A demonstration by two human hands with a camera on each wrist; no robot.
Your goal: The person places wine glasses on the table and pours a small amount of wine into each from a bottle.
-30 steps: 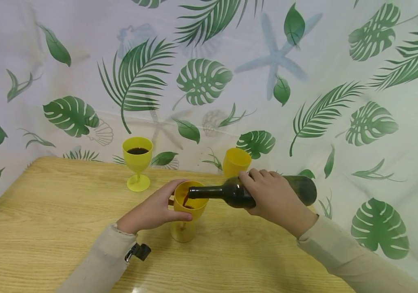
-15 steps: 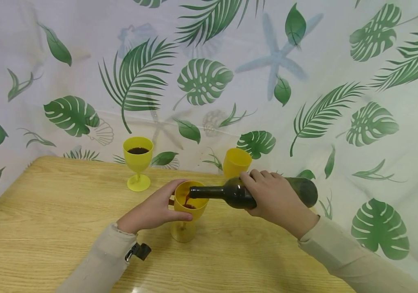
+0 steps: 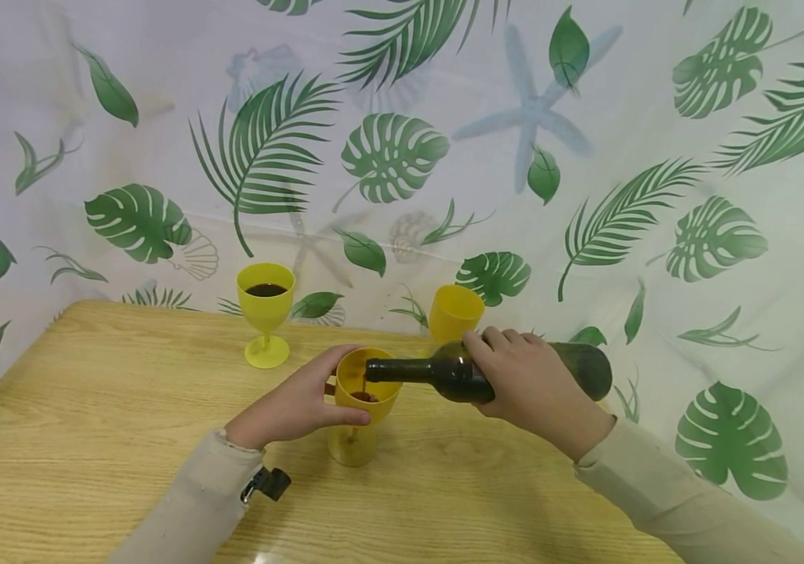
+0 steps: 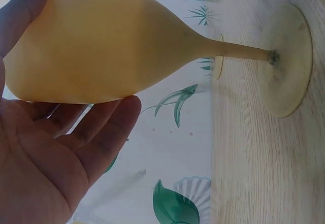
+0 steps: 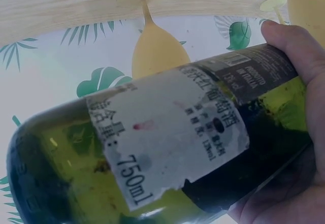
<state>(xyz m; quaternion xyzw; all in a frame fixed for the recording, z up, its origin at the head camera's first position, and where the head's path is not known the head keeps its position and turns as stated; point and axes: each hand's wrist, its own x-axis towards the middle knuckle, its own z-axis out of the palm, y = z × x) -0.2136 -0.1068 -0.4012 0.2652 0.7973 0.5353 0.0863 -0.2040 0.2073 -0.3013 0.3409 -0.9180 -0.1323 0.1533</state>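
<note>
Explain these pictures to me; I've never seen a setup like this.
There is no machine here, just a person's two bare hands and three worn cameras. The widest view comes from the head, looking forward and down. The other two come from the wrists, each close to its own hand's work, so they look turned.

The left hand holds a yellow goblet by its bowl. The right hand grips a dark green bottle, tipped so that a thin dark stream runs into that goblet. The right wrist camera shows the bottle's worn white label.

On the wooden table stand two more goblets: one with dark liquid, and one partly hidden behind the bottle, contents not visible.
</note>
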